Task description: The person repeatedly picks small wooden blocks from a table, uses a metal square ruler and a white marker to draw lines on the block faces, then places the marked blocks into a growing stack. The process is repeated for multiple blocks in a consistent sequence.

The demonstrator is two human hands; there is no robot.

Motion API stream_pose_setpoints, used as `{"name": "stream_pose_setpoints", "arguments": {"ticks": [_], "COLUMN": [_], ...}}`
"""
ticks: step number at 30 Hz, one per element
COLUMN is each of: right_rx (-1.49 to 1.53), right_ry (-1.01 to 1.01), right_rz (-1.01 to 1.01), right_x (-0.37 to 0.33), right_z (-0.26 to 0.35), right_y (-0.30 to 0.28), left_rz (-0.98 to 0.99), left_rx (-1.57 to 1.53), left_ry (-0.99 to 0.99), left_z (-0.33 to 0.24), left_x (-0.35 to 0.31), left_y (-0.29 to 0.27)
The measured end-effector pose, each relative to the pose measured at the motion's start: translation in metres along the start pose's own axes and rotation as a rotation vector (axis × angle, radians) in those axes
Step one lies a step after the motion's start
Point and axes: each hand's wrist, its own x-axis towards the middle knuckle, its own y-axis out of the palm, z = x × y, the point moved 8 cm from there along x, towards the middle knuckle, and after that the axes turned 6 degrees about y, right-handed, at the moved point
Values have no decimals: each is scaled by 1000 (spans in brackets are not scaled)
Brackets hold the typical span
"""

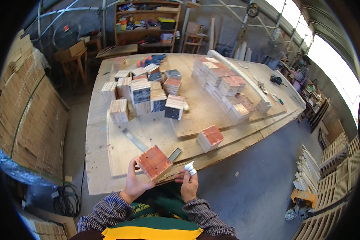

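My left hand (134, 185) grips a wooden block (154, 163) with a red-stained top face, tilted above the near edge of the wooden worktable (98, 160). My right hand (189, 188) is closed round a small white and silver thing (191, 168), perhaps a squeezed tube; its kind is not clear. A metal ruler (135, 140) lies flat just beyond the held block. Beside the block rests a short grey strip (175, 154), partly hidden. Another red-topped block (210, 139) stands alone farther right, near the table edge.
Several loose blocks (141, 94) cluster at the left of the table, with dark blue gloves (152, 60) behind them. Stacked blocks (224, 82) stand along a long pale beam (244, 78). Wrapped timber (32, 116) rises at left; a person (300, 74) is at far right.
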Motion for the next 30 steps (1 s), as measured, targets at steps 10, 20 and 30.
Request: {"name": "stream_pose_setpoints", "arguments": {"ticks": [10,20,30], "right_rx": [-403,-519,-485], "right_ry": [-687,-915,-815], "right_rz": [-206,77,-75], "right_x": [-45,-62,-55], "right_z": [155,183,176], "right_y": [-24,9,-11], "left_rz": [156,261,219], "left_rx": [-109,-27,53], "left_ry": [-58,134,153], "left_z": [-28,-66,-65], "left_x": [22,18,22], "left_y": [61,81,65]}}
